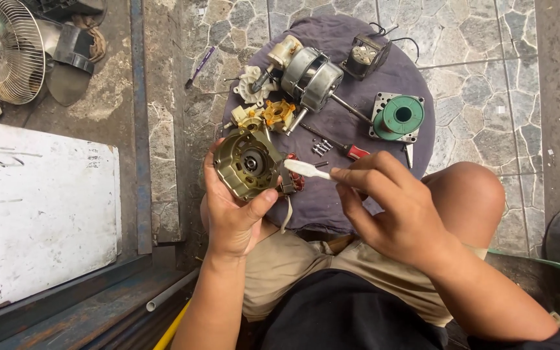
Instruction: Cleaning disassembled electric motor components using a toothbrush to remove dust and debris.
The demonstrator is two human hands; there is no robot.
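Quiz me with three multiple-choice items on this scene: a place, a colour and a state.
1. Where is the solder spool?
A. on the cloth
B. in a hand
C. on the white board

2. What colour is the screwdriver handle?
A. blue
B. red
C. yellow

3. What is the left hand doing?
A. resting empty
B. gripping the motor housing
C. holding the fan grille

Answers: 1 A, it lies on the cloth near the knee. 2 B, the handle shows red. 3 B, its fingers wrap the housing while the right hand holds a white stick.
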